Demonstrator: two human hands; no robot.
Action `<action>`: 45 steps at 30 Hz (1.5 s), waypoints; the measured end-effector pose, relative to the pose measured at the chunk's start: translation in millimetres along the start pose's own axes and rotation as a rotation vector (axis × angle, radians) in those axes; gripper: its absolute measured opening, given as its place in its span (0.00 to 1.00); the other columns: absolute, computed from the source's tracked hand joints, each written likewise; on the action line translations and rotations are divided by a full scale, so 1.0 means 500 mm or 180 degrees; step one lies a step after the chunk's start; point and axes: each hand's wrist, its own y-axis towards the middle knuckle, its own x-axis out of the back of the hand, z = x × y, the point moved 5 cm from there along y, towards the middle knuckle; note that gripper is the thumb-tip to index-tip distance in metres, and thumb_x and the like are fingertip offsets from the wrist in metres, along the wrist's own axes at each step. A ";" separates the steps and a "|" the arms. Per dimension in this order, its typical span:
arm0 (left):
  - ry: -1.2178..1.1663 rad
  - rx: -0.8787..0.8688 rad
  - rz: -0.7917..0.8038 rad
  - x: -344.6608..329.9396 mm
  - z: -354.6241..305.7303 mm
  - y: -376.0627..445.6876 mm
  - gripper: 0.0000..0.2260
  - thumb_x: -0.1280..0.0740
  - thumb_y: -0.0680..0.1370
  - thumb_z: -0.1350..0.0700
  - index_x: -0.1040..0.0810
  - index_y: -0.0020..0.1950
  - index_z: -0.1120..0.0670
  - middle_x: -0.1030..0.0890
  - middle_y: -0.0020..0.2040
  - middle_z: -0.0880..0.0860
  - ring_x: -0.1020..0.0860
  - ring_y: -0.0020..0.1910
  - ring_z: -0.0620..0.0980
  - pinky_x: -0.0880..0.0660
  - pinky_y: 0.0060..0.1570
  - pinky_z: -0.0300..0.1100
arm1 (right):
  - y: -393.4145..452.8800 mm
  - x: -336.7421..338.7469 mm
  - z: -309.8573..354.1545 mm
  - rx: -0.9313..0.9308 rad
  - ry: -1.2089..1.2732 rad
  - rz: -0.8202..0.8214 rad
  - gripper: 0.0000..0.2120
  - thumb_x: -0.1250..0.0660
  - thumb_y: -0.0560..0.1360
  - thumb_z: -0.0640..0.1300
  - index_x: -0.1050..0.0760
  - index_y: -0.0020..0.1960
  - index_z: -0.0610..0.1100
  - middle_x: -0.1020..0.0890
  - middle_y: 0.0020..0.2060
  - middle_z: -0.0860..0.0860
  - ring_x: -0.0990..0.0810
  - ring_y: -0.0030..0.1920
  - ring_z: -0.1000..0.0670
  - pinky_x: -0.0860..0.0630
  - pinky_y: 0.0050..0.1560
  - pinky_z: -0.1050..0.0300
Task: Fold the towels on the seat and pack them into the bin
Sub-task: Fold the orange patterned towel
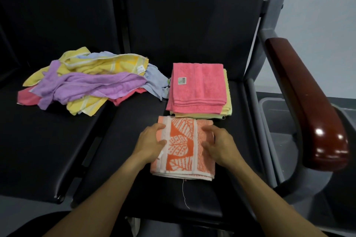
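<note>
Presently, head view: left hand (152, 145) and right hand (218, 146) rest with loosely curled fingers on the folded orange leaf-print towel (183, 148) on the black seat (119, 159); whether either pinches an edge cannot be told. Soft, limp terry: take it by both side edges. Grey bin (273, 109) stands right.

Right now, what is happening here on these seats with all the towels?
A person is folding towels on a row of black seats. Both hands, the left hand and the right hand, grip the sides of a folded orange towel lying on the seat. Just behind it sits a stack of folded towels with a pink one on top. A loose pile of unfolded towels waits on the seat to the left. A grey bin stands on the floor to the right, beyond the armrest.
</note>
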 end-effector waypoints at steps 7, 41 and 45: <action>0.1091 -0.0979 -0.0245 -0.042 -0.048 -0.010 0.23 0.37 0.82 0.57 0.35 0.77 0.53 0.43 0.80 0.52 0.45 0.78 0.53 0.43 0.77 0.49 | -0.013 -0.025 0.068 0.1035 -0.0868 -0.0264 0.23 0.48 0.81 0.58 0.29 0.71 0.50 0.33 0.71 0.51 0.38 0.72 0.48 0.38 0.71 0.41; -0.0138 -0.0044 0.0116 -0.025 0.004 0.069 0.08 0.34 0.82 0.52 0.19 0.48 0.55 0.17 0.46 0.52 0.21 0.43 0.49 0.29 0.40 0.42 | 0.067 0.009 -0.012 0.0087 0.0429 -0.0201 0.07 0.31 0.79 0.49 0.27 0.50 0.47 0.18 0.43 0.52 0.19 0.43 0.51 0.23 0.40 0.55; -0.0791 0.0336 0.0002 -0.022 0.018 0.054 0.10 0.33 0.81 0.48 0.28 0.60 0.48 0.21 0.56 0.48 0.20 0.53 0.47 0.25 0.46 0.41 | 0.061 0.009 -0.020 -0.0430 0.1190 0.0366 0.27 0.25 0.74 0.49 0.36 0.66 0.51 0.22 0.54 0.53 0.20 0.52 0.52 0.23 0.50 0.55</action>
